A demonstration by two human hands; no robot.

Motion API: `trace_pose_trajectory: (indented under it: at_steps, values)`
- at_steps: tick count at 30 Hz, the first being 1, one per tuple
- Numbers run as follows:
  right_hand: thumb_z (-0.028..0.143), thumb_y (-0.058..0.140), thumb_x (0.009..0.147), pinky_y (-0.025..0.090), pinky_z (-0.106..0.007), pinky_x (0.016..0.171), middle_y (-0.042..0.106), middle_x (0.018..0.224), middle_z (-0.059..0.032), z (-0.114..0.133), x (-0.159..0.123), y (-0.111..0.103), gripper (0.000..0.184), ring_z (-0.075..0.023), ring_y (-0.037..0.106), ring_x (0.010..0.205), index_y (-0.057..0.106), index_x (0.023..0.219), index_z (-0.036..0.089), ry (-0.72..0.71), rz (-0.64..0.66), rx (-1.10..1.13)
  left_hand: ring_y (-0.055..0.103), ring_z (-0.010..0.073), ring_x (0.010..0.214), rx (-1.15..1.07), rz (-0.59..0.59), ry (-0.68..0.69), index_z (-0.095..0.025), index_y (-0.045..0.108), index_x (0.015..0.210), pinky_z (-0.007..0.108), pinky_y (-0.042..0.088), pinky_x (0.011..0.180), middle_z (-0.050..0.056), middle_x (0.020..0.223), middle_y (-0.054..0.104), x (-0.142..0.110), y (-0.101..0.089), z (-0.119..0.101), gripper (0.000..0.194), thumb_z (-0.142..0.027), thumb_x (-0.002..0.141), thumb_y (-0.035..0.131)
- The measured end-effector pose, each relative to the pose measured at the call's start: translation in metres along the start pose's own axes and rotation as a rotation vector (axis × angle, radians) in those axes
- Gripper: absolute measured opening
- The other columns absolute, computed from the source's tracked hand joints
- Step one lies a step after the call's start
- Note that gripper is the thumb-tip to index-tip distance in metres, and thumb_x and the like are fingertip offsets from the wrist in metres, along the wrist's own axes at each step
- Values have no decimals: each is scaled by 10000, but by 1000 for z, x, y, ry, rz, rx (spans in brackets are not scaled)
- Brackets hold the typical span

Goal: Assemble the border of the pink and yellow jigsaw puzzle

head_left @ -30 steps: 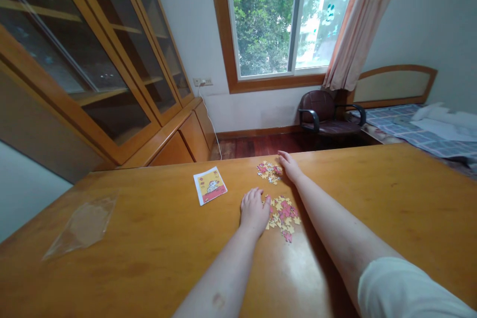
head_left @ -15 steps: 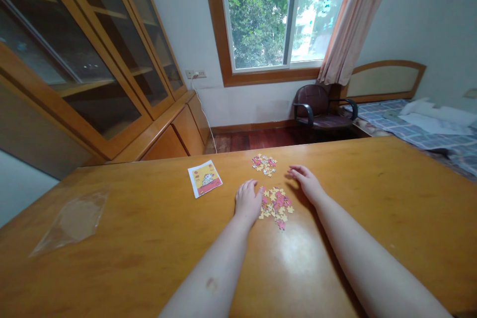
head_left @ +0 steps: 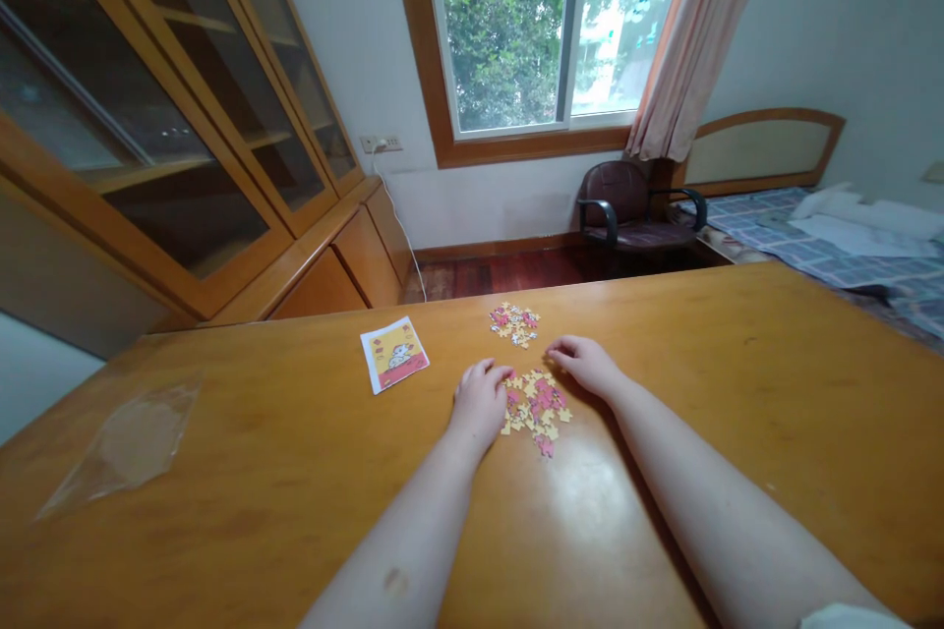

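Observation:
Two groups of loose jigsaw puzzle pieces lie on the wooden table. The nearer pile is mostly yellow and pink; the farther pile mixes yellow, pink and white. My left hand rests at the left edge of the nearer pile, fingers bent and somewhat apart, fingertips by its upper-left pieces. Just above and right of that pile, my right hand has its fingers curled together at the tips; whatever they pinch, if anything, is too small to make out. Left of both hands lies a picture card showing a white cartoon animal on yellow and red.
A clear plastic bag lies flat on the table at the left. Beyond the far edge stand a glass-door cabinet, a dark armchair and a bed. A window is behind.
My right hand has moved left toward the puzzle pieces, and its fingers have drawn together. My left hand has stayed by the nearer pile, its fingers reaching over its edge. The view has shifted slightly.

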State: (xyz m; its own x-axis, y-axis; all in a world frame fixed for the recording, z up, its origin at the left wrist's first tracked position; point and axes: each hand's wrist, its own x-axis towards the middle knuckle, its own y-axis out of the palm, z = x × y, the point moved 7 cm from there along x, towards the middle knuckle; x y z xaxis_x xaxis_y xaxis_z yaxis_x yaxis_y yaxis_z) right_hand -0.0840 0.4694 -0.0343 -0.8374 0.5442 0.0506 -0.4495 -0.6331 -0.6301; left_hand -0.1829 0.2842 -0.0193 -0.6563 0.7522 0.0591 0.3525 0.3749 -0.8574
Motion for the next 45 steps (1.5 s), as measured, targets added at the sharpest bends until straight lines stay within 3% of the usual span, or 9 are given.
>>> trace_pose_trajectory:
  at_steps: [6, 13, 16, 21, 28, 32, 38, 42, 45]
  values:
    - [361, 556, 816, 463, -269, 689, 713, 799, -27, 7, -3, -3, 218, -171, 625, 728, 698, 828, 195, 6, -9, -82, 432, 248, 1260, 206, -21, -52, -236, 627, 1198, 399, 317, 1080, 84, 1345, 528, -7, -9, -5, 392, -202, 856, 437]
    - [350, 584, 796, 456, -259, 661, 710, 786, -27, 8, -2, -1, 204, -164, 619, 704, 704, 839, 190, 19, 16, -50, 508, 325, 1140, 435, -10, -117, -87, 691, 987, 496, 331, 1027, 190, 1076, 638, -23, -28, -10, 316, -208, 837, 440]
    - [338, 603, 780, 452, -255, 647, 710, 780, -26, 6, -1, 2, 192, -161, 618, 694, 707, 844, 189, 9, 37, -43, 474, 327, 1191, 448, -10, -106, -108, 683, 1017, 503, 299, 1046, 188, 1139, 621, -27, -32, -15, 309, -188, 837, 444]
    - [363, 573, 806, 454, -252, 649, 713, 795, -30, 6, -1, 1, 223, -164, 626, 714, 708, 852, 191, -3, 24, -57, 575, 243, 1027, 373, 109, 36, -207, 660, 998, 387, 401, 947, 100, 1017, 661, -34, -22, -34, 274, -157, 861, 427]
    - [367, 560, 808, 443, -257, 654, 716, 806, -27, 9, -1, 0, 225, -170, 630, 733, 703, 844, 197, 2, 20, -71, 620, 306, 972, 354, 320, 97, -173, 652, 1079, 429, 483, 829, 152, 1046, 671, -77, 6, -71, 340, -159, 845, 406]
    - [368, 557, 809, 446, -261, 669, 717, 817, -29, 10, -2, 0, 227, -172, 632, 745, 704, 842, 198, 4, 18, -81, 377, 370, 1326, 331, 235, 17, -128, 473, 1360, 483, 340, 1060, 217, 1454, 382, -91, 23, -67, 560, -213, 808, 506]
    - [369, 557, 814, 453, -262, 674, 718, 821, -25, 12, -3, -1, 220, -176, 633, 751, 704, 839, 207, 13, 22, -105, 114, 421, 1414, 356, 279, -69, -30, 290, 1453, 558, 167, 1131, 259, 1522, 167, -85, 42, -47, 902, -493, 749, 613]
    - [359, 567, 812, 461, -263, 689, 717, 806, -26, 11, -3, -2, 206, -172, 629, 733, 704, 828, 205, 11, 22, -99, 80, 380, 1426, 370, 292, -20, 17, 221, 1463, 510, 148, 1152, 258, 1528, 108, -72, 41, -44, 900, -545, 818, 500]
    - [344, 570, 813, 472, -265, 704, 717, 815, -33, 11, -3, -2, 203, -168, 631, 732, 701, 843, 192, -9, 10, -40, 90, 390, 1422, 422, 207, -37, 21, 204, 1465, 528, 159, 1144, 269, 1524, 116, -64, 39, -36, 912, -588, 833, 451]
